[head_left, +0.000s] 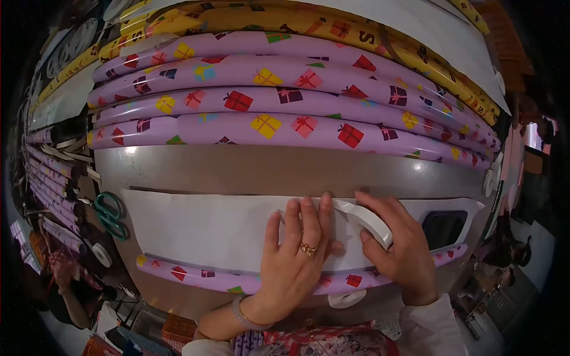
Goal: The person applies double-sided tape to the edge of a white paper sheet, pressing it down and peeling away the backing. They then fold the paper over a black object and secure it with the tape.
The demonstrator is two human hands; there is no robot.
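My left hand (297, 255) lies on the white underside of a sheet of wrapping paper (196, 222), fingers stretched out towards its far edge. My right hand (404, 246) grips a roll of white tape (373, 225) between thumb and fingers, tilted over the same sheet. The tape's left end comes close to my left fingertips. Along the near side of the sheet runs a rolled part in purple gift print (196, 276), passing under both wrists. A dark phone (444, 228) rests on the sheet's right end.
Several purple gift-print rolls (237, 130) lie across the back of the table (237, 169), with yellow rolls (332, 26) behind them. Green-handled scissors (110, 216) are at the left edge. Another tape roll (347, 299) sits at the near edge. A person (65, 279) is at the lower left.
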